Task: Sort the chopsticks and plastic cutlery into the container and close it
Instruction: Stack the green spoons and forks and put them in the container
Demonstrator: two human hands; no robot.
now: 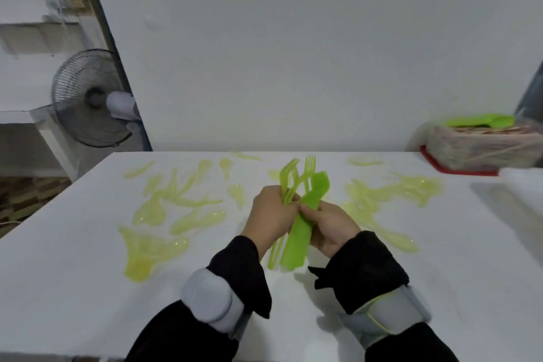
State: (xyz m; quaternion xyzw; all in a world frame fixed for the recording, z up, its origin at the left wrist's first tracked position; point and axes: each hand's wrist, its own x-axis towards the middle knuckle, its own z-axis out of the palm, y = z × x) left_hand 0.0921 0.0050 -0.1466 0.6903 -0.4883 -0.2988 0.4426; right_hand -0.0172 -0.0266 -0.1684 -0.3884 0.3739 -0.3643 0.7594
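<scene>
while both hands, left hand [271, 209] and right hand [332, 222], curl around the green fork bundle [296, 232], its light, slick, springy handles want gripping mid-length, tines beyond the fingertips.

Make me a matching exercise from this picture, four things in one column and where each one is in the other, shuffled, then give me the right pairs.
Things:
1. bundle of green forks
2. fan
3. container
4. loose pale cutlery

Places:
A. far right edge of the table, on a red lid
B. scattered flat across the tabletop
C. held between the left hand and right hand
D. off the table, at the left, beside the wall

Pairs: 1-C, 2-D, 3-A, 4-B
</scene>
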